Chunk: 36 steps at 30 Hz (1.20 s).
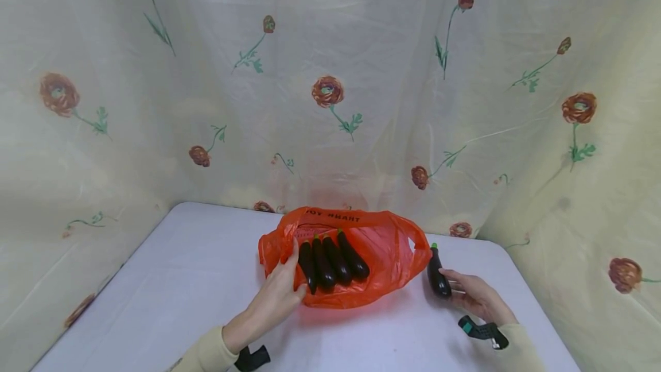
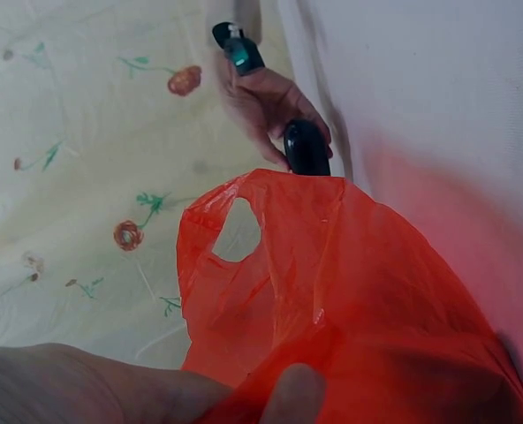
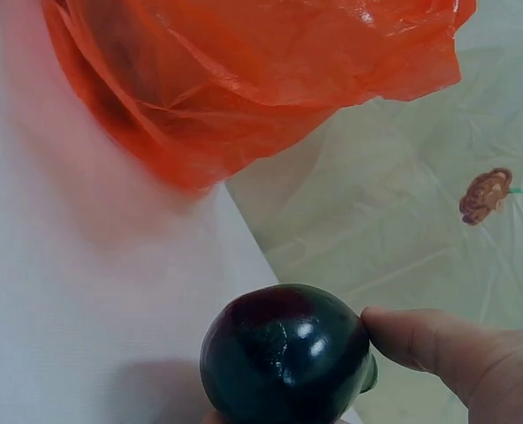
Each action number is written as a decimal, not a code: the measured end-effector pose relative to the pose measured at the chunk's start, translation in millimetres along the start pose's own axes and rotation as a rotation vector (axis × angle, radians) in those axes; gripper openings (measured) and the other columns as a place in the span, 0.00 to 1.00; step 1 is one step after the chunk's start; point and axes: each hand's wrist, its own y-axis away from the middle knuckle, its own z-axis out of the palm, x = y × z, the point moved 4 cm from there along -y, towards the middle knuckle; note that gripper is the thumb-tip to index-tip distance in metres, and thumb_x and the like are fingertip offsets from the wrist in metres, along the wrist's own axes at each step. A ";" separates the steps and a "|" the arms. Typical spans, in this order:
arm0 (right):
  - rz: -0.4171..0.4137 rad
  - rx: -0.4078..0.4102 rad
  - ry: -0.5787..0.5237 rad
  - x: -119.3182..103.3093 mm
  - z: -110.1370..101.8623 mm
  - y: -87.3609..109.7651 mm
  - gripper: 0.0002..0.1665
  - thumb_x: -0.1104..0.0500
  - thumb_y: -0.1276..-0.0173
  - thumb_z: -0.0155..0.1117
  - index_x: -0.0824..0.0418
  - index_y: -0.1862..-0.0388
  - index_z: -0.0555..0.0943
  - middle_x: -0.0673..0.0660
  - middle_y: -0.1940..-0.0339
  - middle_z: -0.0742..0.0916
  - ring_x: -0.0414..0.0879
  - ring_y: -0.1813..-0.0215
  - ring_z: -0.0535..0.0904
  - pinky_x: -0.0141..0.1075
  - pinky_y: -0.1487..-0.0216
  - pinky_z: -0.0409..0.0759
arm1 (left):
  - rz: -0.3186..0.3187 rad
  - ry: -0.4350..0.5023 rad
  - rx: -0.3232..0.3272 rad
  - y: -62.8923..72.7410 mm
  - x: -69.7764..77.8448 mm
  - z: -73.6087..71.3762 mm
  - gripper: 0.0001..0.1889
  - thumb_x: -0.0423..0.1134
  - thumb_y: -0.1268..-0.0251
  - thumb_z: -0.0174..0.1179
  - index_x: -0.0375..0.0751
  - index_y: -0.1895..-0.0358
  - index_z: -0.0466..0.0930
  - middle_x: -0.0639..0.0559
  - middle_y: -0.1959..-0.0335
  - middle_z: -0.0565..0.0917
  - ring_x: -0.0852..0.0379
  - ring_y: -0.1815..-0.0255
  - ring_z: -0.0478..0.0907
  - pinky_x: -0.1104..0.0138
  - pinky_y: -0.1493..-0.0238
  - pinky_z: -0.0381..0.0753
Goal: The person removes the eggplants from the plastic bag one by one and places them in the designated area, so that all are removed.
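An orange-red plastic bag lies with its mouth facing me, and several dark purple eggplants rest side by side in it. My left hand grips the bag's left edge; in the left wrist view the thumb presses on the plastic. To the right of the bag, my right hand holds a single eggplant between thumb and fingers, green stem end away from me. The right wrist view shows the rounded end of this eggplant with the thumb on its side.
A white-covered table carries everything. Behind it and at both sides hangs a pale curtain printed with flowers. The bag's right handle loop stands close to the held eggplant. Each wrist bears a black strap.
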 end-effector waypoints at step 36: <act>-0.051 0.208 0.415 3.0 0.0 8.6 0.63 0.29 0.45 0.65 0.82 0.35 0.61 0.78 0.38 0.69 0.63 0.45 0.70 0.47 0.47 0.79 | 0.016 0.001 0.012 1.1 -0.7 -0.2 0.48 0.29 0.41 0.60 0.35 0.23 0.38 0.54 0.81 0.67 0.59 0.79 0.65 0.73 0.83 0.66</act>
